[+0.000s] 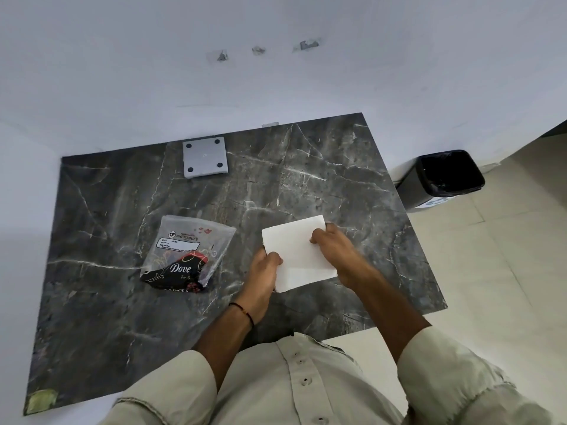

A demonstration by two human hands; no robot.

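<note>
A white stack of tissues point(299, 253) is held just above the dark marble tabletop point(306, 179), right of centre. My left hand point(262, 271) grips its near left edge, thumb on top. My right hand point(336, 250) holds the far right edge, with the thumb on top and fingers curled round the side. To the left lies a clear plastic tissue packet point(184, 256) with a black Dove label, flat and mostly empty, its open end towards the wall.
A grey square plate point(205, 157) with four black dots lies at the back of the table near the white wall. A black-lined bin point(445, 179) stands on the tiled floor to the right. A greenish patch point(41, 401) marks the table's near left corner.
</note>
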